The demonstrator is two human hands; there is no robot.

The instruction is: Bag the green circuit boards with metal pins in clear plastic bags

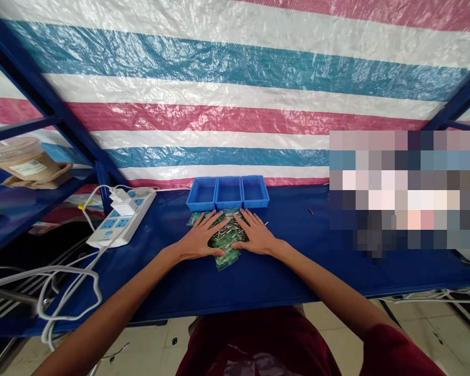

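Both my hands lie with fingers spread around a pile of small metal pins or screws (pixel 227 228), too small to name surely, on green-tinted clear plastic bags (pixel 226 256). My left hand (pixel 199 237) rests over the left side of the pile, its thumb pointing inward along the bags. On the pile's right side is my right hand (pixel 258 237), thumb toward the middle. Neither hand grips anything. Just beyond the fingertips stand three joined blue trays (pixel 229 205) in a row. The palms cover part of the bags.
A white power strip (pixel 127 224) with a plugged-in charger (pixel 123 203) and loose white cables (pixel 68 308) lies left on the blue table (pixel 172 297). A small dark piece (pixel 310 211) lies to the right. A lidded cup (pixel 21 159) sits on the left shelf. The far right is blurred out.
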